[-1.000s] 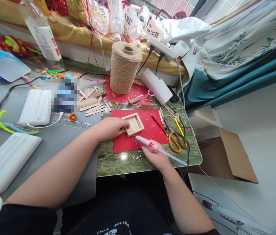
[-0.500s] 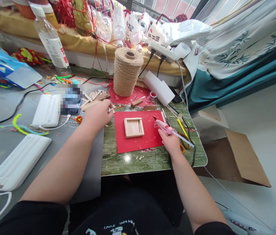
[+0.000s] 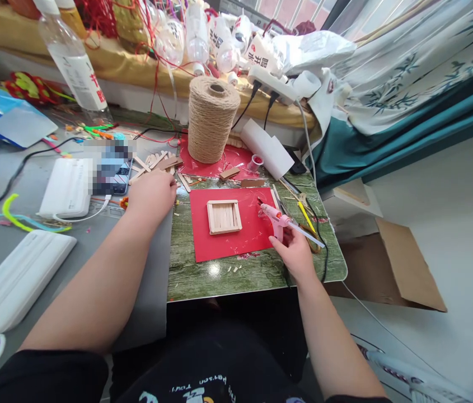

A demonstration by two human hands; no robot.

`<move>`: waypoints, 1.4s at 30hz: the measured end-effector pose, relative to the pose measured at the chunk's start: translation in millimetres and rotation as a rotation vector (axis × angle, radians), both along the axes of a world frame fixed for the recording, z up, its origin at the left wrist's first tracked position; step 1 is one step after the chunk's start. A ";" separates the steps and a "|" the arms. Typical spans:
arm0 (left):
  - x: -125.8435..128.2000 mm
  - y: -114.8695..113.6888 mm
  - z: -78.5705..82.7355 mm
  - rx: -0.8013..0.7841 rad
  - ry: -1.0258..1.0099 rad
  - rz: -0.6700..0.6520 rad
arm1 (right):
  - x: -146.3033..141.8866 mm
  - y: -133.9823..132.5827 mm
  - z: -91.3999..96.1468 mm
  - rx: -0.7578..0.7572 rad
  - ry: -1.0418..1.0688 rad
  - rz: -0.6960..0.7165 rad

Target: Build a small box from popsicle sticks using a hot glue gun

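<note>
Grasps pink glue gun (image 3: 275,216) firmly in right hand (image 3: 297,253), with nozzle (image 3: 262,204) over right part of red sheet (image 3: 203,247). Has left hand (image 3: 152,193) at near edge of loose craft sticks (image 3: 159,160); cannot tell whether grasping any. Has shallow stick tray (image 3: 225,229) lying on same sheet between hands, clear of both.

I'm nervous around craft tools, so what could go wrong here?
The pink glue gun in the right hand could drip on the red sheet beneath its tip. The black cord close by that hand might snag. The left hand, beside the loose sticks, could scatter some.
</note>
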State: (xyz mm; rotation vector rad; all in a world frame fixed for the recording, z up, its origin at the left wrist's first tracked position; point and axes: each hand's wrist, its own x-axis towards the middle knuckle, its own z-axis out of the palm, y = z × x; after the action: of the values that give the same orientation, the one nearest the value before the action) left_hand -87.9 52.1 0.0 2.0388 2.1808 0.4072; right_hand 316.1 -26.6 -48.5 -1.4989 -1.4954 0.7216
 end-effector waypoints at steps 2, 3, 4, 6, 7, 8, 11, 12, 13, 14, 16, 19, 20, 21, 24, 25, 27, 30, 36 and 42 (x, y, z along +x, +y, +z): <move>5.2 -1.2 1.6 0.058 -0.084 -0.028 | 1.7 -18.8 -3.1 0.041 -0.026 -0.074; 8.6 -1.7 1.7 0.071 -0.154 -0.053 | 0.9 -28.3 -3.6 0.093 -0.077 -0.137; 12.3 -2.2 1.3 0.069 -0.242 -0.088 | -1.1 -37.0 -3.5 0.158 -0.139 -0.193; 19.9 -3.4 -0.9 0.028 -0.441 -0.141 | -8.5 -50.4 -1.1 0.274 -0.247 -0.221; 23.2 -4.0 -2.4 -0.003 -0.537 -0.153 | -13.6 -54.6 0.8 0.314 -0.279 -0.206; 26.0 -4.6 -3.8 -0.034 -0.621 -0.158 | -19.1 -57.2 2.9 0.336 -0.298 -0.177; 29.5 -5.7 -7.4 -0.087 -0.772 -0.168 | -35.6 -57.9 8.1 0.337 -0.297 -0.088; 28.8 -5.4 -8.3 -0.088 -0.788 -0.174 | -40.2 -56.9 8.8 0.330 -0.290 -0.061; 27.2 -4.7 -9.1 -0.082 -0.787 -0.175 | -43.9 -55.9 8.8 0.324 -0.285 -0.033; 24.7 -3.6 -10.0 -0.071 -0.773 -0.170 | -46.7 -54.9 8.3 0.319 -0.282 -0.006; 17.7 -0.4 -11.8 -0.047 -0.730 -0.148 | -49.5 -53.4 6.2 0.310 -0.282 0.039; 7.7 3.6 -13.3 0.007 -0.677 -0.115 | -48.9 -52.3 2.4 0.284 -0.274 0.064; 6.5 3.9 -13.0 0.029 -0.671 -0.105 | -48.4 -52.2 1.6 0.272 -0.268 0.067; 7.1 3.2 -12.2 0.043 -0.677 -0.102 | -48.0 -52.3 1.1 0.263 -0.264 0.070; 20.1 -4.5 -6.6 0.031 -0.757 -0.168 | -50.7 -53.3 2.6 0.276 -0.278 0.090; 27.4 -8.8 -3.8 0.028 -0.786 -0.216 | -53.4 -53.7 4.1 0.295 -0.290 0.103; 43.2 -19.3 2.0 0.082 -0.785 -0.302 | -62.0 -53.7 8.6 0.352 -0.321 0.139; 63.1 -34.8 8.3 0.185 -0.691 -0.523 | -81.4 -48.9 17.2 0.448 -0.364 0.184; 79.5 -50.1 6.8 0.311 -0.582 -0.700 | -119.1 -25.7 24.6 0.519 -0.289 0.188; 84.6 -56.3 10.7 0.210 -0.721 -0.576 | -130.1 -15.9 19.7 0.423 -0.234 0.216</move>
State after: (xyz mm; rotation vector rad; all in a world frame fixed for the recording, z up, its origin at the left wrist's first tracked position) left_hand -3.3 -4.2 10.7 2.0434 1.1272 1.1006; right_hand 186.0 -42.5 -28.8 -1.1384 -1.8711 0.3249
